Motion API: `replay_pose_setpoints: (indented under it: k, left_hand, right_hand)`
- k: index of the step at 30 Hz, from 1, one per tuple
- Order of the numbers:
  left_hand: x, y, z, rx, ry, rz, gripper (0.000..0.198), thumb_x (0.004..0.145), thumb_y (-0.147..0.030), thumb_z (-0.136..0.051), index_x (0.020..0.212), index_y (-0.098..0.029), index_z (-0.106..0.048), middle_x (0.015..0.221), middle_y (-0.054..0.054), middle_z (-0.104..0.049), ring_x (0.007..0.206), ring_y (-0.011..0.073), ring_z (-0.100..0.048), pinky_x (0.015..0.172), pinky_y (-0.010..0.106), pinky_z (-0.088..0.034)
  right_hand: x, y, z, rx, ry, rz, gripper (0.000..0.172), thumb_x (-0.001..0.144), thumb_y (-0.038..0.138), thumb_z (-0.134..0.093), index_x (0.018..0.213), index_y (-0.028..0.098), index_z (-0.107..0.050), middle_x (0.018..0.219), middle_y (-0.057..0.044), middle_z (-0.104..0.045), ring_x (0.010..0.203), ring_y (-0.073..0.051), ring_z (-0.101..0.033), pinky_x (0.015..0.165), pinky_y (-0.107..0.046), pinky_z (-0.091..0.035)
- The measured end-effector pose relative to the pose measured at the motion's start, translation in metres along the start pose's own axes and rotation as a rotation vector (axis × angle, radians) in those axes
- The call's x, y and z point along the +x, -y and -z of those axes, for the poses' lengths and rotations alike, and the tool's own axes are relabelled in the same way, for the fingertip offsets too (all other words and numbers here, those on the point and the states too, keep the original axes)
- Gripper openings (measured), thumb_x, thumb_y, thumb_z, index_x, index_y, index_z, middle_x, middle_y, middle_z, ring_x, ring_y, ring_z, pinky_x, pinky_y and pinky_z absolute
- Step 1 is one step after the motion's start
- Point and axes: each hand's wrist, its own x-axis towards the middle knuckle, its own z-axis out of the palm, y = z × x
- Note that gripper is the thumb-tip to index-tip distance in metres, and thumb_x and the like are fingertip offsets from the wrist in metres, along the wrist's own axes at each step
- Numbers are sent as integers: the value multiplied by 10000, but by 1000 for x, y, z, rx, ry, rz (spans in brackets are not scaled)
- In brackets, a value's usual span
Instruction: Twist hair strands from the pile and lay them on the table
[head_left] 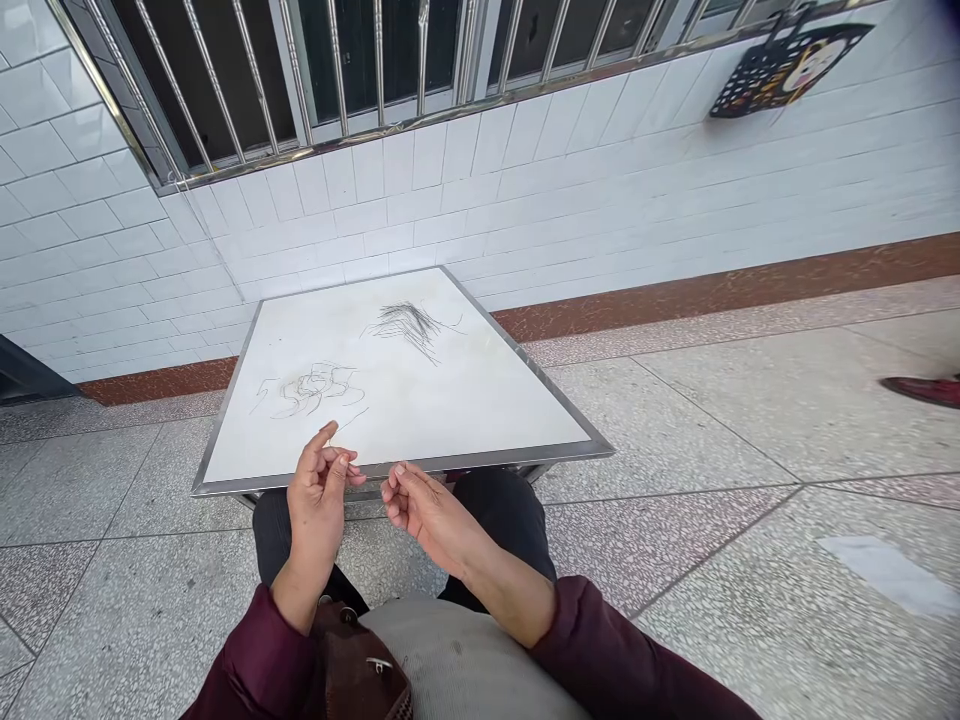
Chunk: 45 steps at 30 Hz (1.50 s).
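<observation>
A low white table [465,400] with a metal rim stands in front of my knees. On it lie a dark tuft of hair strands [409,325] toward the far side and a looser tangle of thin hair strands [315,388] at the near left. My left hand [319,495] and my right hand [420,505] hover at the table's near edge, facing each other. Both have fingertips pinched together. A very fine strand seems to run from my left fingers toward the table; it is too thin to be sure.
A white tiled wall with a barred window [375,70] rises behind the table. A black patterned bag [787,65] hangs at the upper right. Speckled floor tiles lie all around. Someone's red shoe [926,390] shows at the right edge.
</observation>
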Motion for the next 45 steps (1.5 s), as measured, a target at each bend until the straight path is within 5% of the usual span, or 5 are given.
replay_pose_setpoints:
  k: [7,19,24,29,45]
  left_hand:
    - [-1,-2,-2,16,10,7,437,908,-324,-598,1325,-215,-524,874,11,-650,698,111,-639,726,272,-556]
    - [-1,0,-2,-15,14,37,462,897,-356,-605,1330,-221,-518,902,20,-641,688,108,-613,686,271,-567]
    - [-3,-3,-2,-55,66,127,544,860,-382,-645,1345,-185,-494,830,8,-632,639,109,-599,653,282,-576]
    - [-9,-4,-6,-87,135,197,630,816,-383,-695,1361,-156,-475,788,11,-644,620,112,-580,619,278,-571]
    - [-18,6,-5,-65,220,229,574,829,-445,-677,1319,-184,-526,898,52,-680,610,109,-594,606,284,-574]
  right_hand:
    - [2,-3,-1,220,4,-56,377,783,481,-754,719,187,-527,734,20,-554,603,-66,-469,580,-187,-420]
    - [-1,-4,7,-70,68,-32,444,843,625,-601,761,199,-507,735,10,-571,557,-86,-491,535,-225,-392]
    - [3,11,18,-432,-71,187,426,884,650,-501,963,236,-561,908,-5,-594,519,-86,-460,497,-255,-373]
    - [5,33,17,-536,-172,450,391,870,546,-599,1139,264,-567,1044,-36,-583,737,-143,-541,659,-289,-448]
    - [3,30,13,-533,-75,339,338,859,558,-611,913,238,-710,887,-46,-663,821,-188,-577,699,-313,-462]
